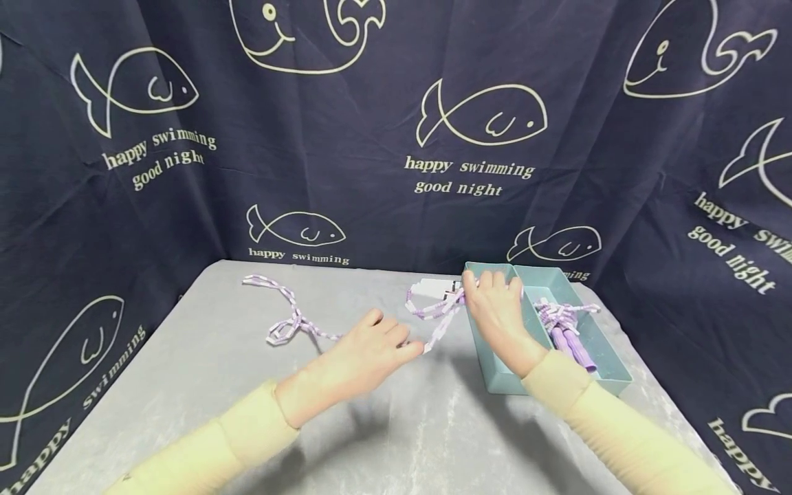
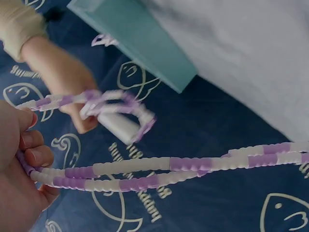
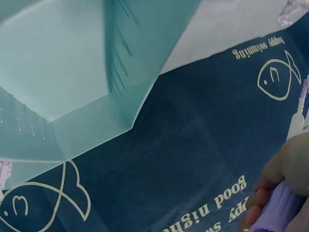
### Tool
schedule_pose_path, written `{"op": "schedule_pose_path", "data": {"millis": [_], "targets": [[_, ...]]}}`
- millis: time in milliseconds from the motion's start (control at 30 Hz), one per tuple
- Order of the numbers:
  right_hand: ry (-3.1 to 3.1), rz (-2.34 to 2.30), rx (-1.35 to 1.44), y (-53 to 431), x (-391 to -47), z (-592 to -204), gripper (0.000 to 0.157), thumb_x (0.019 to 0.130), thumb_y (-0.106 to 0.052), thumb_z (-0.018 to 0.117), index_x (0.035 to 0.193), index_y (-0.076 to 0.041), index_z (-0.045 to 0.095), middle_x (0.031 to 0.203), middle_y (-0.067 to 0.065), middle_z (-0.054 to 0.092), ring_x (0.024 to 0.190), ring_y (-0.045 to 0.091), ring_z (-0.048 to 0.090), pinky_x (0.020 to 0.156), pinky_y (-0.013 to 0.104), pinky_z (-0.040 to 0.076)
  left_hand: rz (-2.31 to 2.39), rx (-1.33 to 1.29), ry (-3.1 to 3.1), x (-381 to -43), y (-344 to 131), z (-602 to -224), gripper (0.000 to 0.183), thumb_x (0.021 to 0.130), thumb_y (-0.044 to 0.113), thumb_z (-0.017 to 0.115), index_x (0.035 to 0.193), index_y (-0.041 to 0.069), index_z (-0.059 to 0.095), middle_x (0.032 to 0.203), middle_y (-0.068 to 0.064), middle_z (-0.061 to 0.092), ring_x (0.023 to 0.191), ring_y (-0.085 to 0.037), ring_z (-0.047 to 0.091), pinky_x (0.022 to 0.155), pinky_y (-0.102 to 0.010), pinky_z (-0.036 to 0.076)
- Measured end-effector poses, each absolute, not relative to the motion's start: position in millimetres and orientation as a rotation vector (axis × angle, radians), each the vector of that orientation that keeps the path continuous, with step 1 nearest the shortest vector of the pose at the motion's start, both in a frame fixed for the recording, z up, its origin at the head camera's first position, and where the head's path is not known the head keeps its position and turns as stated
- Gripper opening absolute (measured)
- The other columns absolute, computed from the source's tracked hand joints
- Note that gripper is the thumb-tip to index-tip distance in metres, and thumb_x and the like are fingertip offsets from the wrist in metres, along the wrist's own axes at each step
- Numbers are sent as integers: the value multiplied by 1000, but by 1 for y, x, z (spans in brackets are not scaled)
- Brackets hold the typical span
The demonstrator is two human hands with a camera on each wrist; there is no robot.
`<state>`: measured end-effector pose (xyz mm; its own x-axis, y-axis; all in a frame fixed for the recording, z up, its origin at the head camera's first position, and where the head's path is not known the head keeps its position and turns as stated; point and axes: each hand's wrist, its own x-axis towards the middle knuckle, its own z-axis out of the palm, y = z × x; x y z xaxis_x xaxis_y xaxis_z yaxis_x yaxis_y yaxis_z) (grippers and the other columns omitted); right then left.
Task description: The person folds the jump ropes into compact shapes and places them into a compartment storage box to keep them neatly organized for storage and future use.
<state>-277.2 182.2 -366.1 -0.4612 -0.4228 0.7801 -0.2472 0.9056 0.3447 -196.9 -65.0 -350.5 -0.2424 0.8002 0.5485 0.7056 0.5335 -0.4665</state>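
Observation:
A beaded jump rope [image 1: 297,317] in purple and white runs between both hands. My left hand [image 1: 374,349] grips its doubled strands, with the fingers curled round them in the left wrist view. From that hand the rope [image 2: 193,164] trails leftward to a loose loop on the table. My right hand [image 1: 497,306], raised over the near-left side of the bin, holds a ribbed purple handle [image 3: 281,208]. Looped strands hang beside it, and a white handle part [image 2: 118,126] shows blurred there. Whether a second handle lies in that palm is hidden.
A teal divided bin [image 1: 495,383] stands on the right of the grey-covered table [image 1: 204,357]. In its right compartment lies another bundled jump rope [image 1: 557,317] with purple handles [image 1: 578,349]. A white object [image 1: 430,286] is partly behind the rope. Dark printed curtain [image 1: 371,151] surrounds the table.

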Motion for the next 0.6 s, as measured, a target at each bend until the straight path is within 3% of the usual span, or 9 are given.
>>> {"op": "schedule_pose_path", "data": {"millis": [333, 600], "targets": [[-1983, -365, 741, 180, -270, -370, 20, 87, -3, 30, 87, -7, 49, 65, 12, 45, 62, 32, 46, 54, 41, 31, 128, -1073, -1862, -222, -60, -302, 15, 84, 1, 51, 88, 15, 56, 74, -1, 51, 66, -21, 49, 66, -34, 33], [-1898, -359, 1002, 182, -265, -369, 18, 88, -4, 32, 86, -9, 49, 67, 8, 44, 61, 28, 43, 59, 40, 33, 214, -908, -1952, -246, -62, -295, 6, 88, 4, 52, 87, 9, 54, 74, -3, 53, 64, -21, 49, 65, -33, 32]]}}
